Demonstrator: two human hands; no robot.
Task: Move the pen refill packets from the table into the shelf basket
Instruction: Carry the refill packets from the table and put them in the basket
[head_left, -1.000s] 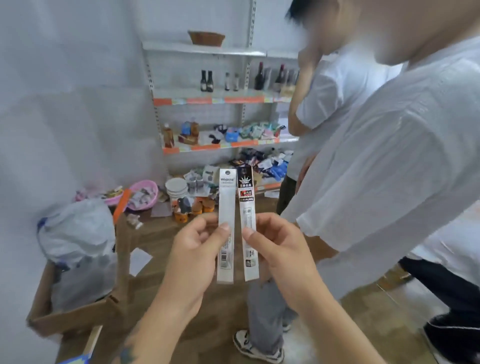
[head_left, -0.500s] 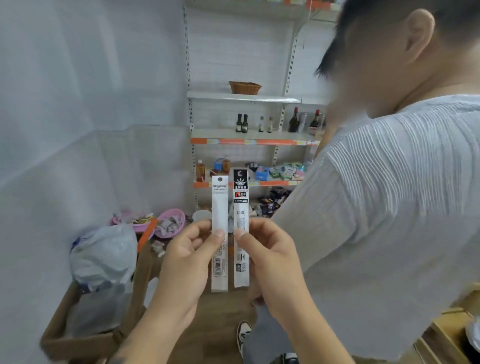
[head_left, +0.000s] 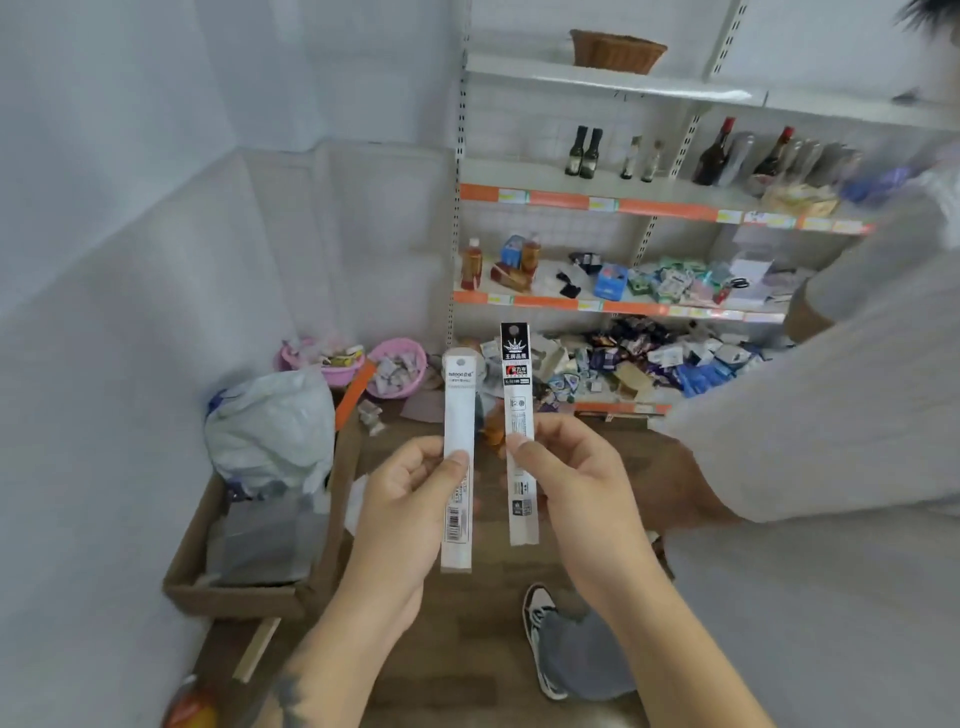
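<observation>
Two flat slim packets (head_left: 458, 457), pinched.

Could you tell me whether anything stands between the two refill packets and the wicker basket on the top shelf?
Nothing visible does. The left hand pinches the white packet, the right hand the black-topped packet. The wicker basket sits open above them; the other person's sleeve stays off to the right.

The left packet (head_left: 458, 415) reads "bstoon" near its top; the right packet's (head_left: 517, 410) black header carries Chinese characters, too small to read.
</observation>
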